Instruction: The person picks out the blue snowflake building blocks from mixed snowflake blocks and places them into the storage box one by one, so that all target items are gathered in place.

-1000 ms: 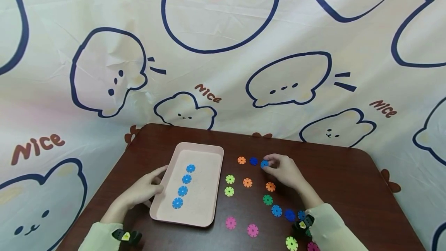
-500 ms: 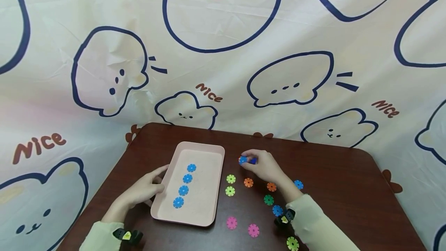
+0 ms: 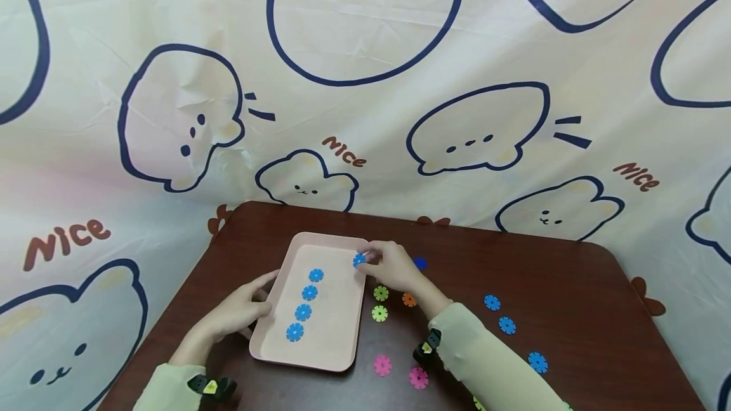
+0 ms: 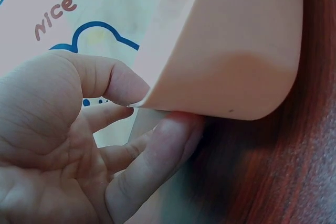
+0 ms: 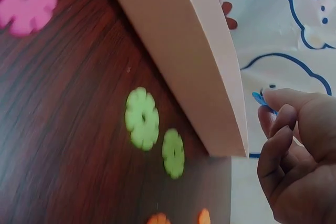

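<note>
A pale pink tray (image 3: 334, 341) lies on the dark wooden table, with a slanting row of several light blue notched discs (image 3: 302, 312) in it. My left hand (image 3: 234, 309) grips the tray's left side; in the left wrist view, the thumb (image 4: 118, 85) is at the rim and a finger (image 4: 176, 140) is under the bottom edge. Over the tray's far right corner, my right hand (image 3: 394, 266) pinches a light blue notched disc (image 3: 358, 260) between thumb and fingertips. The right wrist view shows only a sliver of that blue disc (image 5: 258, 98), above the tray wall (image 5: 178, 61).
Right of the tray lie lime green discs (image 3: 379, 313), pink discs (image 3: 382, 365), an orange disc (image 3: 409, 299) and a dark blue disc (image 3: 420, 263). Light blue discs (image 3: 507, 325) are farther right. My right sleeve (image 3: 485, 354) covers part of the table. A printed cloth (image 3: 377, 113) hangs behind.
My right hand has carried the pinched light blue disc leftward, from beside the dark blue disc to above the tray's far right corner. My left hand keeps its grip on the tray.
</note>
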{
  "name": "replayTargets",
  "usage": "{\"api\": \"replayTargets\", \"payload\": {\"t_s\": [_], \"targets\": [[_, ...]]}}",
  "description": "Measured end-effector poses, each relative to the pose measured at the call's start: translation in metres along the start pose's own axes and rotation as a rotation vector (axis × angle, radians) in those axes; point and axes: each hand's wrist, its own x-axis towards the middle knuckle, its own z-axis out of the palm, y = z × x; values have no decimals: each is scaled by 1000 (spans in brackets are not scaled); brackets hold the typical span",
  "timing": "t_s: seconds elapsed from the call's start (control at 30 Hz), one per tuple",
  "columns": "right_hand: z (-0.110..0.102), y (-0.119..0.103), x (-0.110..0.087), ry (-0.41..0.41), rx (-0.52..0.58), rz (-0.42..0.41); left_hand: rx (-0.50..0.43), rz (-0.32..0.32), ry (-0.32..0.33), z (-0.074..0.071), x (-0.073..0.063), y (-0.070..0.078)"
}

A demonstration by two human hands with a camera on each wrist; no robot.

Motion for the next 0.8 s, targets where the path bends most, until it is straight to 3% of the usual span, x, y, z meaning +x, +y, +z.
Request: {"api": "replayTargets", "payload": {"t_s": [0.43, 0.8], "targets": [[43, -20, 38, 0, 44, 95, -3, 8, 2, 0, 0, -1], [75, -22, 56, 81, -90, 118, -35, 34, -4, 0, 0, -4]]}}
